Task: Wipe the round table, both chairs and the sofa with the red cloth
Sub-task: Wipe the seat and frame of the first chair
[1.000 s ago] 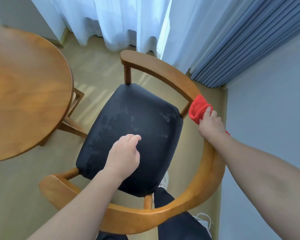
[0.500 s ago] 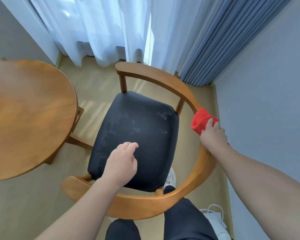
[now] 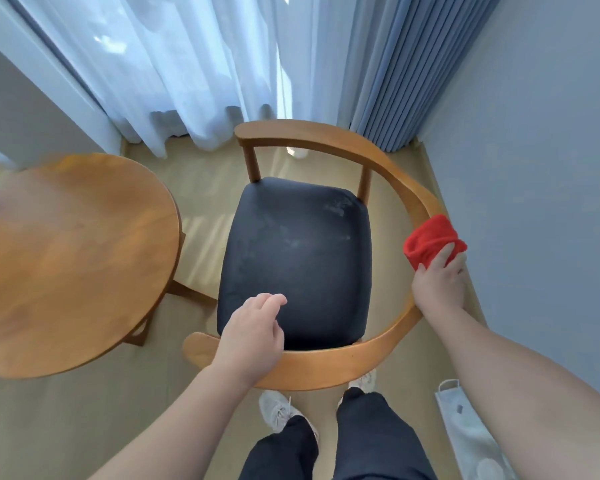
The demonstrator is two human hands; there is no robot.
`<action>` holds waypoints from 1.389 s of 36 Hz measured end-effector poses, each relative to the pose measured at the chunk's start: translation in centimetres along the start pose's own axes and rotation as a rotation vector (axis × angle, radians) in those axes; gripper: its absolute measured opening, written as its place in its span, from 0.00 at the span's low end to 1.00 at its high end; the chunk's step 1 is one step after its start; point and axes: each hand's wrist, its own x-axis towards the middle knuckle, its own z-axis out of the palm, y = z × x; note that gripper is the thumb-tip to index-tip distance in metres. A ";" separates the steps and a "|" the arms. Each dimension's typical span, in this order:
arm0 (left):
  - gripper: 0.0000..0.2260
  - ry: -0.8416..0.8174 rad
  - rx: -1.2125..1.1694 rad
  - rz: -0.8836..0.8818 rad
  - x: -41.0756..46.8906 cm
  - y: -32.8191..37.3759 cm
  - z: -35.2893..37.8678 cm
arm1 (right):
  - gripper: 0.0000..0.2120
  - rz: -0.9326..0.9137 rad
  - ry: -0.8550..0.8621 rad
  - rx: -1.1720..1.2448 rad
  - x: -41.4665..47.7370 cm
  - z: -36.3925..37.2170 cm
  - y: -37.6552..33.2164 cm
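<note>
The round table (image 3: 70,258) stood to my left, apart from the chair (image 3: 295,244) I stood behind. The red cloth (image 3: 430,242) sat bunched on the right bend of the chair's curved wooden rail (image 3: 329,370), my right hand (image 3: 437,289) clamped around it to press it against the wood. My left hand (image 3: 253,337), fingers loosely curled and holding nothing, hung above the rail's near stretch, probably for balance.

R hand (image 3: 437,284) – red cloth (image 3: 430,240) on chair (image 3: 329,367) rail, L hand (image 3: 252,337) loose
</note>
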 end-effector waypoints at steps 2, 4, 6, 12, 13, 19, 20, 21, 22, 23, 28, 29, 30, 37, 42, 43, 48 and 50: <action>0.17 -0.015 0.013 -0.002 -0.6 -0.1 0.3 | 0.35 0.009 -0.002 0.013 -0.5 0.4 0.1; 0.17 -0.027 0.013 -0.010 -1.3 0.0 0.6 | 0.35 0.015 -0.006 0.034 -0.9 0.6 0.2; 0.17 -0.035 0.018 -0.029 -1.8 0.1 1.0 | 0.35 0.034 -0.015 0.059 -1.4 0.7 0.2; 0.17 -0.069 0.021 -0.070 -2.9 1.4 2.3 | 0.36 0.060 -0.053 0.098 -3.9 1.9 0.1; 0.17 -0.074 0.024 -0.067 -3.0 1.7 2.6 | 0.37 0.069 -0.081 0.126 -4.4 2.3 0.1; 0.17 -0.054 0.013 -0.058 -3.2 3.3 3.7 | 0.41 -0.003 -0.303 0.160 -6.2 2.1 1.6; 0.17 -0.048 0.014 -0.055 -3.3 3.6 3.7 | 0.40 -0.050 -0.321 0.114 -6.2 1.5 2.4; 0.16 -0.041 0.017 -0.051 -3.3 3.8 3.8 | 0.40 -0.110 -0.320 0.025 -6.2 0.4 3.1; 0.16 -0.033 0.021 -0.046 -3.4 3.9 3.9 | 0.41 -0.185 -0.306 -0.095 -6.0 -0.7 4.0; 0.16 -0.026 0.022 -0.045 -3.5 4.0 4.0 | 0.42 -0.288 -0.258 -0.221 -5.8 -1.6 4.9; 0.16 -0.001 0.023 -0.062 -4.6 4.3 4.9 | 0.42 -1.082 -0.065 -0.489 -2.0 -2.4 8.2; 0.16 -0.001 0.025 -0.067 -4.8 4.3 5.1 | 0.41 -1.151 -0.089 -0.560 -1.1 -2.4 8.2; 0.16 -0.001 0.024 -0.072 -5.0 4.2 5.3 | 0.40 -1.195 -0.116 -0.632 -0.2 -2.3 8.0; 0.16 0.011 0.002 -0.157 -8.4 2.8 5.9 | 0.34 -1.334 -0.330 -0.859 0.3 -1.2 4.1; 0.17 0.068 -0.054 -0.292 -11.1 1.1 6.0 | 0.35 -1.344 -0.356 -0.612 -3.4 2.6 4.3; 0.17 0.073 -0.062 -0.313 -11.6 0.6 6.0 | 0.36 -1.330 -0.350 -0.581 -4.3 3.0 4.2; 0.17 0.059 -0.071 -0.395 -13.8 -1.7 5.8 | 0.37 -1.215 -0.363 -0.531 -7.3 4.5 3.9; 0.17 0.054 -0.070 -0.406 -14.4 -2.5 5.7 | 0.38 -1.180 -0.352 -0.505 -8.5 5.0 3.6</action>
